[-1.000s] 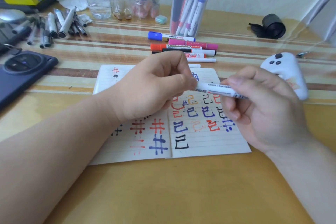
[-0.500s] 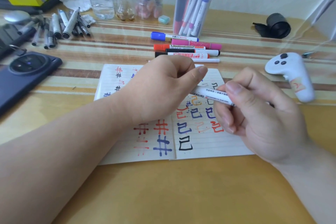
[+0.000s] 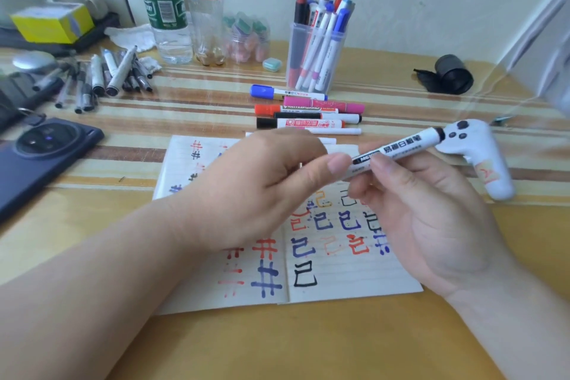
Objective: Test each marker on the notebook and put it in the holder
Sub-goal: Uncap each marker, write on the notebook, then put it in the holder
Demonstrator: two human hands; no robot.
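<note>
Holding white marker (image 3: 398,149) above notebook (image 3: 339,271): right hand (image 3: 431,225) pinches barrel between thumb and curled fingers, black end pointing away to right; left hand (image 3: 262,191) closes thumb and curled fingers on near end. 1 marker in hands. Behind notebook: 6 loose markers (image 3: 308,108) in row, 7th half hidden; 1 holder (image 3: 314,52), crowded, count unclear.

glossy plastic marker (image 3: 398,151), lined paper notebook (image 3: 339,256)

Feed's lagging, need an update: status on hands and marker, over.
Right hand grips white marker; left hand pinches its end. Marker held over notebook, tip hidden. Loose markers lie between notebook and holder.
</note>
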